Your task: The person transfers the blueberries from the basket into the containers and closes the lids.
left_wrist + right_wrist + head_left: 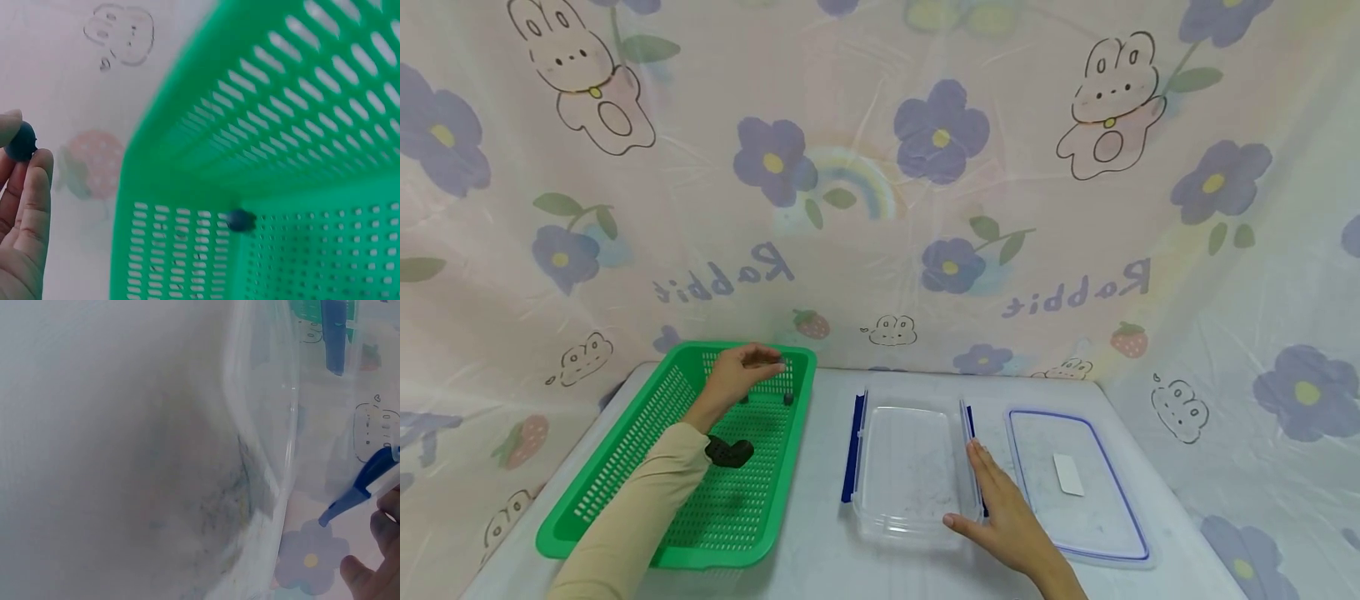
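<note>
My left hand (739, 377) is over the far end of a green basket (550, 542). Between thumb and fingertips it pinches a blueberry (21, 142), small, round and dark blue. Another blueberry (239, 220) lies inside the basket near its corner; in the head view this blueberry (787, 398) shows by the far right wall. My right hand (1003, 512) is at the right side of a clear plastic container (913, 467), fingers straight along its wall and thumb at the near rim. The container is uncovered, with blue side latches (853, 450) folded outward.
A clear lid (1112, 521) with a blue seal lies flat on the white table (820, 517), right of the container, with a white label (1068, 475) on it. Behind stands a printed curtain (865, 275). A black wrist device (730, 452) hangs by the left sleeve, over the basket.
</note>
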`<state>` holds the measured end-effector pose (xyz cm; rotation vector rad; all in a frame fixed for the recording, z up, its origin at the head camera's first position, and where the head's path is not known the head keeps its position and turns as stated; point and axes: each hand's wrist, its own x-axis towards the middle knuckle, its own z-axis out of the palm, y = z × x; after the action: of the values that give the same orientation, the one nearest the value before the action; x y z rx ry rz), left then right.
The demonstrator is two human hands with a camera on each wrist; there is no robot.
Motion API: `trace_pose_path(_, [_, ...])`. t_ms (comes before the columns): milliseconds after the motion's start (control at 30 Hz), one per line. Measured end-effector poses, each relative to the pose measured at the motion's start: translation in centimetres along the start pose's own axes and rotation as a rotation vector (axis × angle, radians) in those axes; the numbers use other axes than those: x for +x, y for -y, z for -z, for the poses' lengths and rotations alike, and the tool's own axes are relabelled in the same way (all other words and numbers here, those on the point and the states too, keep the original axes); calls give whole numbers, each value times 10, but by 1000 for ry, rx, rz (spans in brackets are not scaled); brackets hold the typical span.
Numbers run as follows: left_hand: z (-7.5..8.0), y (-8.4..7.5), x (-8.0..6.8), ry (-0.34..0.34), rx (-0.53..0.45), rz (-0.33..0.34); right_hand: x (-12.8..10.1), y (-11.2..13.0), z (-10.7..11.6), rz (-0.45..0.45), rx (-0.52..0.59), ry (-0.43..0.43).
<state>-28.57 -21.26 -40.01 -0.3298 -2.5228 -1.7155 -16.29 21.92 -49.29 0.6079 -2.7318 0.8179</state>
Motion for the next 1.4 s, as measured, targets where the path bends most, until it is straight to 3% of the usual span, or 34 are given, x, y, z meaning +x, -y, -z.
trace_pose_path(400, [-27, -31, -1, 73, -31, -24, 2, 3, 0, 21, -47, -13])
trace_pose_path(600, [-46, -47, -2, 128, -71, -53, 3, 6, 1, -17, -67, 5])
trace_pose_path(833, [-71, -54, 0, 189, -91, -71, 3, 5, -2, -10, -56, -15])
trace_pose_path(1400, [-113, -73, 1, 243, -106, -112, 3, 5, -6, -15, -12, -35])
